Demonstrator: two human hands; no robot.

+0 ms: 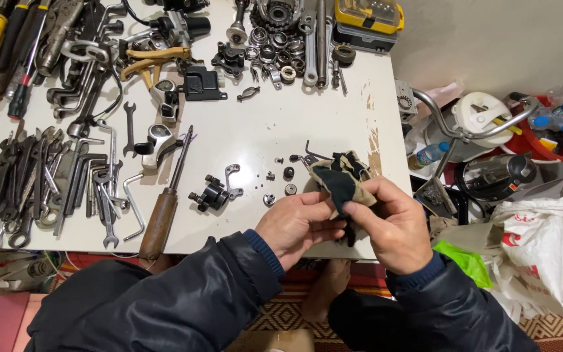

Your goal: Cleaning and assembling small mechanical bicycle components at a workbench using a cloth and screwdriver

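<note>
A dirty, dark-stained rag [339,186] sits bunched above the near edge of the white counter [242,130], pinched from both sides: left hand [298,225] and right hand [392,225] each close fingers on it. Small black parts [215,192] and a wooden-handled tool [162,218] lie just left; wrenches [34,182] lie farther left.

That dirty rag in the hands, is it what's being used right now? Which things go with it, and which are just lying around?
In use:
- rag, gripped by the left hand and the right hand
- small screws and washers lying right beside the rag

Lying about:
- wrenches
- wooden-handled screwdriver
- pliers
- bearings
- yellow case
- white plastic bag
</note>
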